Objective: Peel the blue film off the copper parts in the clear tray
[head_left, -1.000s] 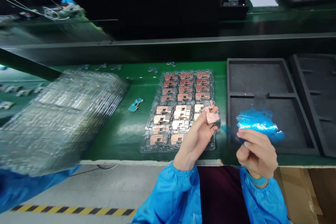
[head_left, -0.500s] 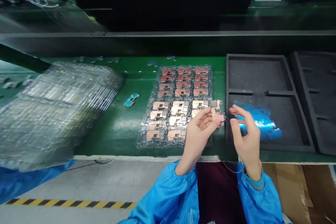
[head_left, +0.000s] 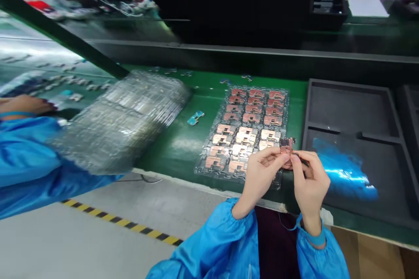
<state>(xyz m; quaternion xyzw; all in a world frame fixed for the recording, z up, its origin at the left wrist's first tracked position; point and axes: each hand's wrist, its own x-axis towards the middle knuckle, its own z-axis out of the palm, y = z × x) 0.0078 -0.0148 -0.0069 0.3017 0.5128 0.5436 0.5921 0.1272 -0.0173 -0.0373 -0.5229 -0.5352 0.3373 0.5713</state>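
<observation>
- The left hand [head_left: 262, 174] pinches a copper-coloured circuit board [head_left: 286, 144] between thumb and fingers, at the right edge of the transparent blister tray [head_left: 199, 169], towards its near corner.
- The right hand [head_left: 309, 178], with a blue wristband [head_left: 316, 239] at the wrist, meets the left thumb to thumb and grasps the same circuit board by its lower part; the fingertips cover that edge, so the exact contact is hard to make out.
- The blister tray holds three columns of similar copper-faced boards [head_left: 246, 135], the farther rows looking redder and the nearer ones brighter.
- Right of the blister tray lies a black compartmented tray [head_left: 347, 108], with crumpled shiny blue film [head_left: 347, 170] in its near compartment.
- Left of the blister tray, a single teal circuit board [head_left: 195, 117] lies on the green workbench [head_left: 183, 144].
- Farther left of the blister tray slants a thick stack of transparent trays [head_left: 131, 113], blurred.
- Beyond that stack, well left of the blister tray, are a co-worker's blue sleeve [head_left: 26, 152] and hand [head_left: 26, 105]; whether it grips anything, I cannot tell.
</observation>
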